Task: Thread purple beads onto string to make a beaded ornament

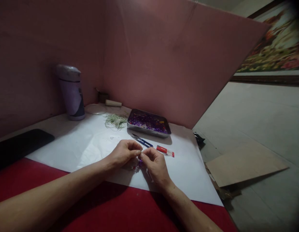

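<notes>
My left hand [126,153] and my right hand [155,164] meet over the white paper [185,177], fingertips pinched close together. Between and just below them hangs a small cluster of purple and clear beads [139,164]; what exactly each fingertip grips is too small to make out. Just beyond the hands lie blue thread snips [144,142] and a red-labelled needle case [165,150]. Behind these stands a metal tray [149,131] of purple beads. A tangle of pale green thread [116,121] lies left of the tray.
A purple tumbler [71,93] stands at the back left, with a black object [23,145] nearer on the left. A wooden rod [113,103] and small dark pot [103,97] sit by the pink wall [159,58]. Cardboard [246,164] lies on the floor at right.
</notes>
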Action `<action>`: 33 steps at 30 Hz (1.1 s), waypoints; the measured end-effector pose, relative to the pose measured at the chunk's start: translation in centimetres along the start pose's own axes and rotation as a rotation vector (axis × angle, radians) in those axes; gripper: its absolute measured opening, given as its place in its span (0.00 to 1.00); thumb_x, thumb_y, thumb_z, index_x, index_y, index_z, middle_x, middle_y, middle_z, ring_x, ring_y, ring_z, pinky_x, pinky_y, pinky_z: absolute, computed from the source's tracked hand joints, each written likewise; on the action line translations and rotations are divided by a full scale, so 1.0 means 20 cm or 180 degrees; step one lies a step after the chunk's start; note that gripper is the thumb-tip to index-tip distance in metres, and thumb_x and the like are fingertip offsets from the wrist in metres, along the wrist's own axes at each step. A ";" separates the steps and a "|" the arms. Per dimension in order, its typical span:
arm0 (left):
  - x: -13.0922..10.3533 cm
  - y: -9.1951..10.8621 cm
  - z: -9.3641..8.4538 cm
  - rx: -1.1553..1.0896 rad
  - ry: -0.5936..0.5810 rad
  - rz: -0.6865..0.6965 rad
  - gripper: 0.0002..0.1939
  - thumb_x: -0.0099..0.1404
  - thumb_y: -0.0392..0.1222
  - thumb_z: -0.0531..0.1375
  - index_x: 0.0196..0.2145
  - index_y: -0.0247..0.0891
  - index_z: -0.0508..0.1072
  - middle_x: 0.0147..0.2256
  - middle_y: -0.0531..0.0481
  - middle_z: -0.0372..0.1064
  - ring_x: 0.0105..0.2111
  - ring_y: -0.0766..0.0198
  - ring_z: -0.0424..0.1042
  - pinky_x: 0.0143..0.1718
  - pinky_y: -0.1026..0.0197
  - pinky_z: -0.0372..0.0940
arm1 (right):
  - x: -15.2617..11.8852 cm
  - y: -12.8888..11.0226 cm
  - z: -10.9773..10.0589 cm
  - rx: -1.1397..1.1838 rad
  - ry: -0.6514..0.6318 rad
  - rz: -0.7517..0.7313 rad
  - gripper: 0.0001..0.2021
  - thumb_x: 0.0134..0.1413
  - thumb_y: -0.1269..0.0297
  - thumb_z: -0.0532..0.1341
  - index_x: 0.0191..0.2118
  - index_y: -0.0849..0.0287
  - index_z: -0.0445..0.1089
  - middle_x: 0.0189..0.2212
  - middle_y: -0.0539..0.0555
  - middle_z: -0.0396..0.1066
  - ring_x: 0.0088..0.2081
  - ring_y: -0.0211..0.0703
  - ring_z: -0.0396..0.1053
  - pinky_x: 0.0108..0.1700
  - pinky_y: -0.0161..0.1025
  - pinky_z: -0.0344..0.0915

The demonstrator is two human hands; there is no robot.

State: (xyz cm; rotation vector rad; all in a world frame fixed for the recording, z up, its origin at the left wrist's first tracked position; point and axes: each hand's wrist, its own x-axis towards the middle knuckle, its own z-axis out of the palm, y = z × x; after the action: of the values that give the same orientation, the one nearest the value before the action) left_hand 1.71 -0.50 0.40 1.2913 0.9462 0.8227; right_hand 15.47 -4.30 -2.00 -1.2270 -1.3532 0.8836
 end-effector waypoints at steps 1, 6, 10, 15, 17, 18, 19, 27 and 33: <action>0.00 0.00 0.00 -0.0005 -0.0018 -0.0007 0.05 0.51 0.36 0.61 0.28 0.33 0.69 0.13 0.59 0.60 0.10 0.75 0.54 0.13 0.70 0.47 | 0.00 0.00 0.00 -0.0013 0.0015 -0.0005 0.07 0.47 0.64 0.62 0.24 0.60 0.66 0.20 0.48 0.66 0.25 0.37 0.63 0.29 0.33 0.60; 0.00 0.00 0.00 0.0013 -0.0074 0.0011 0.06 0.51 0.39 0.61 0.25 0.34 0.68 0.12 0.58 0.60 0.10 0.73 0.56 0.12 0.70 0.48 | 0.00 -0.01 0.00 0.0014 0.0078 0.0091 0.07 0.47 0.63 0.61 0.24 0.60 0.66 0.18 0.47 0.65 0.21 0.35 0.62 0.25 0.32 0.61; 0.00 0.00 0.00 0.0168 -0.0098 0.0008 0.05 0.52 0.38 0.60 0.24 0.34 0.68 0.12 0.57 0.62 0.11 0.73 0.57 0.13 0.70 0.50 | 0.00 -0.02 0.01 0.0244 0.0089 0.0211 0.10 0.51 0.57 0.59 0.29 0.59 0.64 0.18 0.46 0.65 0.17 0.34 0.62 0.21 0.31 0.60; 0.00 0.00 0.00 0.0104 -0.0237 -0.0159 0.08 0.52 0.42 0.61 0.23 0.34 0.68 0.13 0.55 0.64 0.11 0.73 0.58 0.14 0.69 0.52 | 0.01 0.00 0.00 0.0261 0.0166 -0.0037 0.10 0.50 0.58 0.61 0.29 0.60 0.69 0.22 0.48 0.67 0.21 0.33 0.62 0.24 0.30 0.58; -0.01 -0.01 0.00 -0.0013 -0.0248 -0.0220 0.09 0.52 0.42 0.62 0.23 0.34 0.68 0.14 0.54 0.65 0.12 0.71 0.60 0.14 0.68 0.52 | 0.02 0.01 -0.01 0.0336 0.0255 0.0042 0.10 0.50 0.58 0.62 0.27 0.60 0.69 0.20 0.47 0.65 0.21 0.32 0.60 0.23 0.30 0.58; -0.01 -0.01 -0.01 -0.0074 -0.0260 -0.0232 0.09 0.51 0.42 0.62 0.24 0.34 0.68 0.15 0.53 0.66 0.13 0.71 0.61 0.14 0.68 0.53 | 0.02 0.02 -0.01 0.0401 0.0285 0.0103 0.10 0.49 0.58 0.62 0.27 0.60 0.68 0.19 0.46 0.64 0.20 0.32 0.60 0.23 0.30 0.58; 0.00 -0.01 -0.01 -0.0129 -0.0273 -0.0239 0.09 0.51 0.42 0.62 0.24 0.33 0.69 0.17 0.53 0.67 0.13 0.70 0.63 0.15 0.68 0.52 | 0.02 0.02 -0.02 0.0463 0.0298 0.0161 0.10 0.50 0.58 0.61 0.27 0.60 0.67 0.18 0.46 0.64 0.20 0.32 0.60 0.22 0.30 0.58; 0.02 -0.02 -0.03 -0.0690 -0.0299 -0.0199 0.05 0.50 0.35 0.63 0.25 0.31 0.72 0.22 0.50 0.69 0.18 0.70 0.66 0.20 0.68 0.59 | 0.02 0.04 -0.02 0.0430 0.0487 0.0274 0.10 0.52 0.58 0.59 0.27 0.60 0.67 0.16 0.45 0.64 0.14 0.30 0.56 0.16 0.28 0.55; 0.03 -0.01 -0.03 -0.0785 -0.0123 -0.0170 0.05 0.48 0.34 0.64 0.24 0.29 0.72 0.26 0.46 0.71 0.22 0.73 0.64 0.22 0.70 0.58 | 0.03 0.05 -0.02 0.0359 0.0739 0.0394 0.08 0.49 0.62 0.59 0.25 0.61 0.65 0.15 0.46 0.65 0.12 0.28 0.54 0.14 0.27 0.52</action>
State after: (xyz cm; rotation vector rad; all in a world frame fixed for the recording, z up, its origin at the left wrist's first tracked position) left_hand 1.32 0.18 0.03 1.0608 0.8173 0.8416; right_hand 16.08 -3.56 -2.76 -1.2927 -1.0388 0.8623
